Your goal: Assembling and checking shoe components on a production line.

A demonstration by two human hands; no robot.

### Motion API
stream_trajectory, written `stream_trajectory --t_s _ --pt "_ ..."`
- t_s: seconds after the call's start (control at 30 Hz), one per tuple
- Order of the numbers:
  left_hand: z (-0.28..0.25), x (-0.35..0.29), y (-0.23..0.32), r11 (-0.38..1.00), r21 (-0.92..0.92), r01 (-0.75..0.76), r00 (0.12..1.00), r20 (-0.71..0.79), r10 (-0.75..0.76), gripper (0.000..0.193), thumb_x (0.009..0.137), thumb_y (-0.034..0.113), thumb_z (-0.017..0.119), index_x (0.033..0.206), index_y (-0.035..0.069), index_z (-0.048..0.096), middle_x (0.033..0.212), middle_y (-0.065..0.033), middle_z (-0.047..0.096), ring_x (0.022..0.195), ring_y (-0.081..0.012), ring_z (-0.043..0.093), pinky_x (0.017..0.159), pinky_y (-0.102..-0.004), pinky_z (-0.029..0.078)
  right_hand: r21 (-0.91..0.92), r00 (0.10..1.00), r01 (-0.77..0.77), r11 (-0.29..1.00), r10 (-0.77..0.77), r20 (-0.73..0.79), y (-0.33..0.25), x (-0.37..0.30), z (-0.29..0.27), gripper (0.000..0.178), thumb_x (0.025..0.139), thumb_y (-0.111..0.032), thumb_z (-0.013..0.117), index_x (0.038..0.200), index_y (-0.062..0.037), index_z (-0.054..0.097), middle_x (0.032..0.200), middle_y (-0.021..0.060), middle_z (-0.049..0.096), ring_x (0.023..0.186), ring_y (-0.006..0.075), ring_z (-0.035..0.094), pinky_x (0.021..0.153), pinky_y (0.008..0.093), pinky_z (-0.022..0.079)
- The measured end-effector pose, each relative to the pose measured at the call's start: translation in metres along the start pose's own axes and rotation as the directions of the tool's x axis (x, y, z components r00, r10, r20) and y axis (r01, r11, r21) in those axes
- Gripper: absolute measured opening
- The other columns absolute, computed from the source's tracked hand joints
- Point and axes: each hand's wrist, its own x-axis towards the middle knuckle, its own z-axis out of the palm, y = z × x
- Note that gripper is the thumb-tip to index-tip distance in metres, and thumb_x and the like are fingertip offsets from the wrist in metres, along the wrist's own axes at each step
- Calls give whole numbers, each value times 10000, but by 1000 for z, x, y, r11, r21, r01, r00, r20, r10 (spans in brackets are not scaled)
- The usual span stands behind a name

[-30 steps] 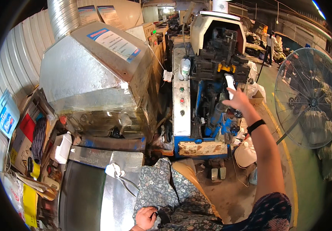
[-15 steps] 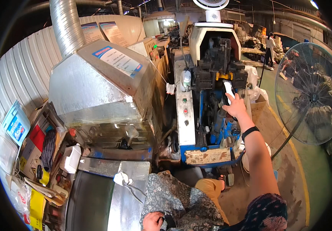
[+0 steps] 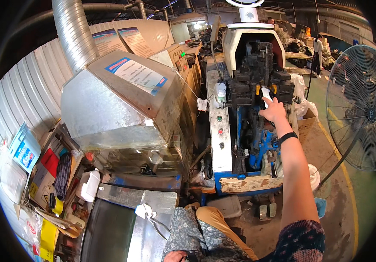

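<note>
White oblong piece point(image 3: 265, 93) clamped upright in the black head of the blue-and-white machine point(image 3: 258, 74), far and slightly right of centre — long axis running near-vertical, lower end just above the fingertips. Right hand point(image 3: 274, 111) reaching up and away on a fully stretched arm, palm turned toward the machine, fingers loosely spread and pointing up at the piece; touching its lower end or just short of it, too small to tell. Nothing gripped in that hand. Black wristband point(image 3: 287, 138) on the same arm, patterned sleeve at the near edge. Left hand point(image 3: 176, 256) low at the near edge, resting on grey patterned cloth point(image 3: 196, 238) over the lap — mostly cut off, so open or closed cannot be told. Right hand far nearer to the piece than the left. Left of the machine, large galvanised metal hood point(image 3: 122, 105) with ribbed silver duct point(image 3: 72, 30); far right, round wire-caged floor fan point(image 3: 360, 105).
</note>
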Motion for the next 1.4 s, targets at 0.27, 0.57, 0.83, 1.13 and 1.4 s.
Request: stream_trajectory --t_s 0.27,0.57,0.83,1.13,1.4 --pt "9 -3 -10 1000 18 21 1000 10 -21 298 678 128 646 968 75 691 1041 -168 674 935 -399 624 813 -474 497 43 1000 24 999 -23 -17 -10 -1 -14 775 727 -420 718 1453 -322 464 1396 138 467 1238 383 481 1021 441 463" --pt "20 -20 -31 971 -144 188 981 64 -181 307 665 156 654 960 77 689 1044 -163 678 936 -401 622 803 -470 492 37 997 40 999 -37 -70 -8 4 -21 767 717 -411 728 1438 -297 491 1381 134 488 1218 373 495 1018 442 466" --pt "10 -7 -8 988 -69 135 991 32 -133 259 730 212 629 951 92 693 1045 -145 684 939 -381 631 808 -462 496 51 996 37 998 -32 -84 -10 -1 -20 756 728 -418 738 1431 -271 502 1414 134 462 1232 369 489 1023 441 465" --pt "1 1 4 999 18 49 999 -10 -49 218 803 249 602 924 95 696 998 -147 683 892 -389 630 786 -465 503 25 989 -64 998 67 -131 -20 -10 -26 771 717 -434 751 1425 -255 506 1505 213 368 1249 388 504 1023 438 469" --pt "2 1 2 1000 0 19 1000 -6 -19 222 815 254 593 926 88 691 989 -151 678 885 -396 625 783 -468 501 29 992 -41 999 45 -122 -12 -6 -25 759 702 -457 749 1401 -275 517 1294 212 542 1135 397 592 977 455 496"
